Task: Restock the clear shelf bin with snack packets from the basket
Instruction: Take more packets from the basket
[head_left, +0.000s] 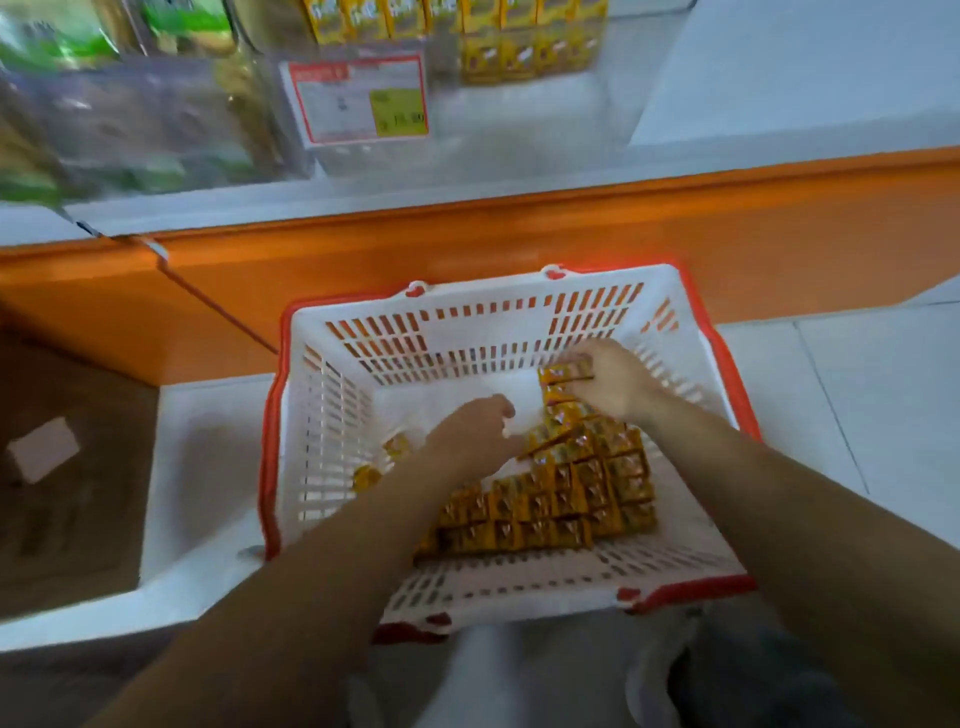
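A white slotted basket (467, 332) with a red rim sits on the floor below me, holding several yellow-orange snack packets (571, 493) in rows along its right and near side. My right hand (613, 384) grips a small stack of these packets (563, 375) at the far right of the basket. My left hand (472, 436) reaches into the basket's middle with curled fingers beside the packet rows; whether it holds a packet is hidden. The clear shelf bin (519, 104) stands on the shelf above, with yellow packets (457, 21) standing inside it.
An orange shelf base (571, 234) runs across behind the basket. A price label (361, 98) hangs on the bin front. Clear bins with green packets (104, 93) stand at the left. A brown cardboard box (62, 467) lies on the floor left of the basket.
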